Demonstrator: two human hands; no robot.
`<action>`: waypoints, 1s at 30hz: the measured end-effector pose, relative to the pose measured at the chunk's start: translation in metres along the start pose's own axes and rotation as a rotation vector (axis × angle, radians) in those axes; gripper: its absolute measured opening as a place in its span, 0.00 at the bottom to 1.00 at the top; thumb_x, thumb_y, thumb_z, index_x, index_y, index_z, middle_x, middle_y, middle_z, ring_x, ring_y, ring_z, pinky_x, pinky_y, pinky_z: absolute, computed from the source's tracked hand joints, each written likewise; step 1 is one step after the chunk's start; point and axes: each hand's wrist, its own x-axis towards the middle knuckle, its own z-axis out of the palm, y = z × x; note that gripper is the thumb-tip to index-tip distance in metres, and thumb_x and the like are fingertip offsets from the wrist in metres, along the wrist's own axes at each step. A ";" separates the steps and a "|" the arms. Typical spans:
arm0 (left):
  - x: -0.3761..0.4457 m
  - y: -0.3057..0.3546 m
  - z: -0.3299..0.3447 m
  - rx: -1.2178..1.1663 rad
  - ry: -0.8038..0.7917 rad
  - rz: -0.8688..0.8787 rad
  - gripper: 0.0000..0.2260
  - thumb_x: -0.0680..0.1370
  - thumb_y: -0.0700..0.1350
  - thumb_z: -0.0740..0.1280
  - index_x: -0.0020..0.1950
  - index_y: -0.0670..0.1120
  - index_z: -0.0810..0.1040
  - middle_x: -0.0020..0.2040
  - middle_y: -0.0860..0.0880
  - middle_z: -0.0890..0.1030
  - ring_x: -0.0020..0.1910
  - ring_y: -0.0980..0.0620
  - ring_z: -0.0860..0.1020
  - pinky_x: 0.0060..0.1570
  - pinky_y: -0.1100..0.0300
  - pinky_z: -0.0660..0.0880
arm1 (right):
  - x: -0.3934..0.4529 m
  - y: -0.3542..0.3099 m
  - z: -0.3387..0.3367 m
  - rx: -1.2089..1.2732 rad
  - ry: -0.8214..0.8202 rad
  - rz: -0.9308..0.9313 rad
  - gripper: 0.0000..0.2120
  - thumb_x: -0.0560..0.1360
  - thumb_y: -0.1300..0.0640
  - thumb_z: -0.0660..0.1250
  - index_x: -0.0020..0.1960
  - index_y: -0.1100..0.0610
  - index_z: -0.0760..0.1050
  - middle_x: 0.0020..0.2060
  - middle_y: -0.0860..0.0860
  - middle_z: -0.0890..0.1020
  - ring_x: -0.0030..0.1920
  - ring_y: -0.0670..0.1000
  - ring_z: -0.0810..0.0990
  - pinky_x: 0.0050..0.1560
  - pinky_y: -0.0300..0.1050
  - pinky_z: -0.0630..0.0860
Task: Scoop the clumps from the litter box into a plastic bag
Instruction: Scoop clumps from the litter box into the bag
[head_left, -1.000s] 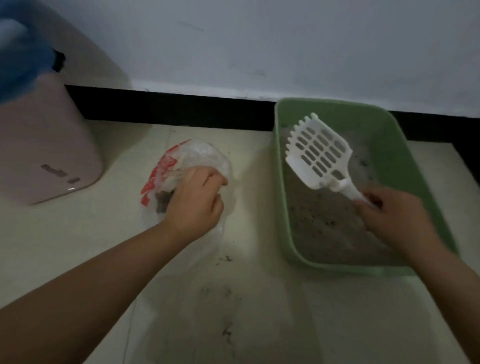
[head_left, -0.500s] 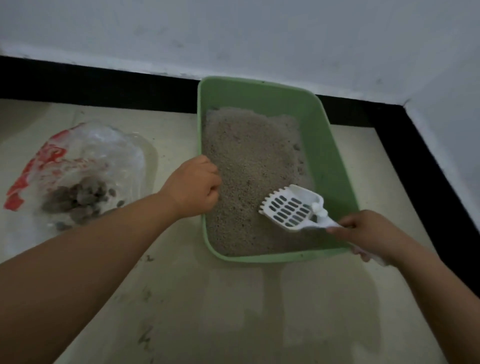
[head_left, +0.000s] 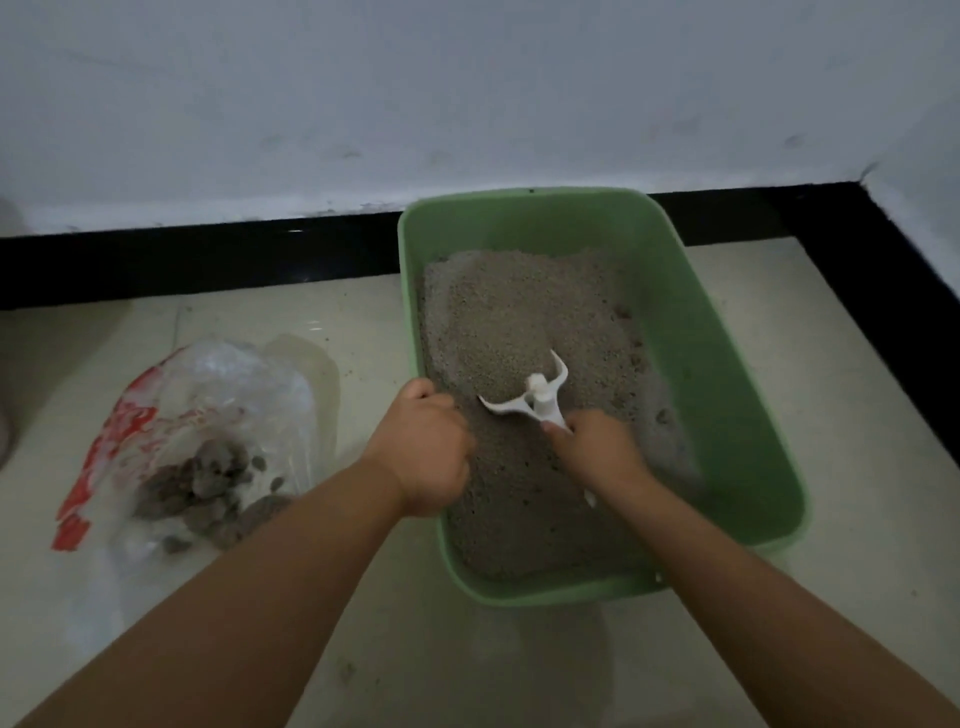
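Observation:
A green litter box (head_left: 696, 332) filled with grey litter (head_left: 514, 312) sits on the tiled floor against the wall. My right hand (head_left: 597, 454) grips the handle of a white slotted scoop (head_left: 535, 397), whose head is dug into the litter near the box's middle. My left hand (head_left: 423, 447) grips the box's left rim, fingers curled over the edge. To the left lies a clear plastic bag (head_left: 218, 410) with red print, holding several grey clumps (head_left: 208, 483).
A black skirting strip (head_left: 208, 260) runs along the white wall and turns at the right corner (head_left: 883, 244). Pale floor tiles (head_left: 467, 665) lie in front of the box, with a few dark specks.
My left hand left the bag and took hold of the box's left rim. My right hand lowered the scoop from the air and pushed it into the litter. The camera swung right.

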 end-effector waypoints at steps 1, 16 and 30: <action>0.001 0.002 -0.001 0.000 -0.044 -0.001 0.17 0.67 0.45 0.51 0.27 0.44 0.78 0.27 0.51 0.77 0.33 0.51 0.76 0.45 0.59 0.58 | 0.009 -0.005 0.003 0.030 0.011 -0.012 0.17 0.80 0.51 0.55 0.36 0.57 0.68 0.28 0.50 0.68 0.36 0.52 0.71 0.29 0.40 0.61; 0.005 0.001 0.007 0.066 -0.168 -0.015 0.13 0.77 0.43 0.56 0.47 0.47 0.81 0.47 0.50 0.80 0.52 0.49 0.74 0.61 0.58 0.58 | 0.066 -0.020 0.026 0.297 0.204 -0.103 0.17 0.79 0.51 0.57 0.34 0.57 0.66 0.31 0.56 0.73 0.40 0.58 0.77 0.40 0.46 0.70; 0.003 0.001 0.003 0.075 -0.008 -0.025 0.14 0.60 0.46 0.55 0.15 0.46 0.70 0.16 0.50 0.69 0.20 0.53 0.70 0.36 0.59 0.56 | 0.034 0.007 -0.004 0.537 0.300 -0.201 0.15 0.78 0.54 0.60 0.40 0.64 0.73 0.29 0.55 0.71 0.29 0.52 0.69 0.38 0.43 0.67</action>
